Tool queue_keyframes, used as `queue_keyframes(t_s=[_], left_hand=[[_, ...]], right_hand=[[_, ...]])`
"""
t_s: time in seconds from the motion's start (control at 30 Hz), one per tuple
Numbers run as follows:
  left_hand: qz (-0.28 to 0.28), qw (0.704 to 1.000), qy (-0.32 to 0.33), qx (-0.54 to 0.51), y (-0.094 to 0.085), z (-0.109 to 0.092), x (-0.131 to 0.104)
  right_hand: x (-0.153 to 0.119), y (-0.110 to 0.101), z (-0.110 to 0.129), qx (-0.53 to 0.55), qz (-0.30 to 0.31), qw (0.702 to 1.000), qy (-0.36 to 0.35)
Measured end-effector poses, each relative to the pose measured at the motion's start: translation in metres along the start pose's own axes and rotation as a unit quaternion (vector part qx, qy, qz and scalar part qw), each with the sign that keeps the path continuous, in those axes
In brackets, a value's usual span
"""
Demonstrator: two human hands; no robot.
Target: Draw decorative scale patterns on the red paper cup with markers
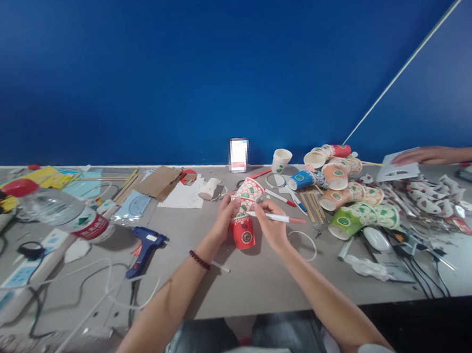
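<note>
My left hand [223, 217] is wrapped round a red and white paper cup piece [243, 232], made of cups joined end to end with a red scale pattern and green spots. Between the fingers of my right hand [271, 223] is a white marker pen [280, 217] with a red end pointing right. The marker's left tip lies at the middle of the cup piece, whose red bottom end faces me. Whether the tip touches the paper I cannot tell. Behind the piece stands a plain white paper cup [282, 160].
A blue glue gun [145, 250], a water bottle [62, 211] and a power strip [34, 274] are on the left. Decorated cups [345, 223], wooden sticks [312, 206] and cables lie right. Another person's hand [418, 156] rests on white paper. A phone [239, 155] leans against the wall.
</note>
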State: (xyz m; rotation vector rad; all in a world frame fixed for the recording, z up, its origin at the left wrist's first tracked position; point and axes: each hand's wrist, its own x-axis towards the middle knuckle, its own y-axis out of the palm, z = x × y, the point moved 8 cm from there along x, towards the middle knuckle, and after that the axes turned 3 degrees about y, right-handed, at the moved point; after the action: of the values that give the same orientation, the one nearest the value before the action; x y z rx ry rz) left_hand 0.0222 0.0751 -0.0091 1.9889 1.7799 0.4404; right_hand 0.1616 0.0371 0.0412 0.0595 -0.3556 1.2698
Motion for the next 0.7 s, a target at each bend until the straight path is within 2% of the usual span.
queue_keyframes(t_s=[0.33, 0.7], left_hand=[[-0.004, 1.000, 0.016, 0.017, 0.0028, -0.0071, -0.0014], [0.000, 1.000, 0.004, 0.014, 0.0033, -0.0050, -0.0013]], right_hand=[[0.0002, 0.0010, -0.0036, 0.006, 0.007, 1.000, 0.009], [0.0003, -0.0006, -0.0022, 0.015, -0.002, 1.000, -0.004]])
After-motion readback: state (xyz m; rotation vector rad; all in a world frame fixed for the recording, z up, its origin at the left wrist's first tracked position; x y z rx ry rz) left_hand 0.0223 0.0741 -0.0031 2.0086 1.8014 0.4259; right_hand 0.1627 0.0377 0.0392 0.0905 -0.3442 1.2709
